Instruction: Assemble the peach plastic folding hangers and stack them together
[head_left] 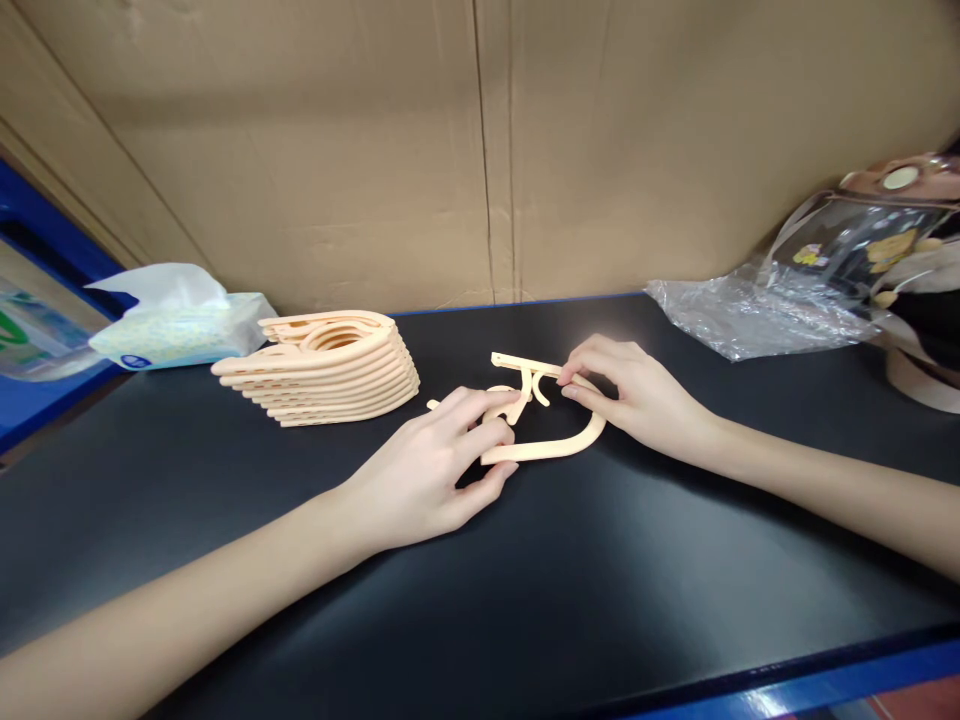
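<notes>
A peach plastic folding clothes hanger is between my hands, low over the black table. My left hand has its fingers closed around the hanger's left side, hiding part of it and its hook. At the other end, my right hand pinches the upper arm near the bend between thumb and fingers. Short curved prongs show in the middle of the hanger. Left of it stands a neat stack of matching folded hangers, apart from my left hand.
A tissue pack lies behind the stack at the left. Crumpled clear plastic and a transparent bag occupy the back right. Brown cardboard walls off the rear of the black table, which has a blue front edge.
</notes>
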